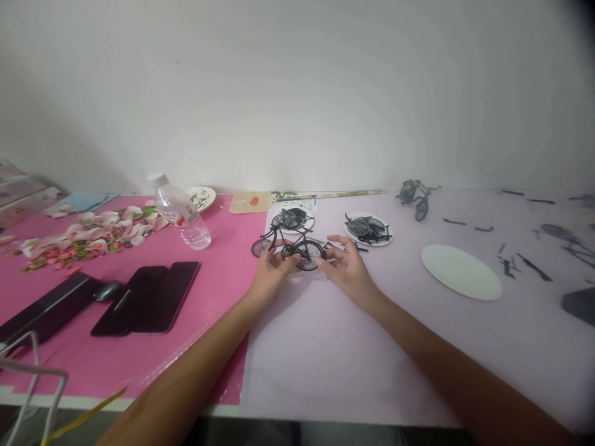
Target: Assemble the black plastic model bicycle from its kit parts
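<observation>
A small black model bicycle (297, 246) stands in the middle of the table, its front wheel toward the left. My left hand (274, 267) grips it low on the frame, with the thumb near the pedal area. At the rear wheel, my right hand (346, 266) has its thumb and fingers closed in around the wheel's back edge; a thin dark piece shows by the fingers, and I cannot tell exactly what it is. Just behind the bicycle is a white plate (310, 227) of black wheels. Another white plate (390, 240) with dark bicycle parts lies beyond my right hand.
A finished-looking model bicycle (415, 195) stands at the back right. A bare white plate (460, 272) and several loose dark parts (534, 267) lie at right. On the pink left side are a tilted water bottle (181, 214), phones (160, 297), and artificial petals (100, 232).
</observation>
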Motion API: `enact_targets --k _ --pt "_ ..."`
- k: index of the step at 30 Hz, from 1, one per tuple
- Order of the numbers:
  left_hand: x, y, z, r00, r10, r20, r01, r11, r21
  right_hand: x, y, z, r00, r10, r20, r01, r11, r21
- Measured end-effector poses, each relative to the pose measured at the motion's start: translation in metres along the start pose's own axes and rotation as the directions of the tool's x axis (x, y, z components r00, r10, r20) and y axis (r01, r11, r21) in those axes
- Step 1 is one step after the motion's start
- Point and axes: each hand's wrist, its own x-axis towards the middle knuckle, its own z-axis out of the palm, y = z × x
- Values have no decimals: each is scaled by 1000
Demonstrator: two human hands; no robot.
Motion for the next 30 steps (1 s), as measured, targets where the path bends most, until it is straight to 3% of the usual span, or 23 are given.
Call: enact_targets --k 7,17,24,30 --pt "1 3 -1 999 -36 27 35 999 30 1 0 1 1000 24 -17 -24 999 29" --pt "15 19 4 988 -121 99 121 993 5 6 2 -4 992 -82 -92 80 996 -27" --pt "24 16 2 983 -125 136 128 992 -15 10 3 -7 988 -74 -133 67 996 -58" --pt "32 8 -12 994 -102 38 104 991 -85 8 -7 -11 1000 16 8 -15 995 -103"
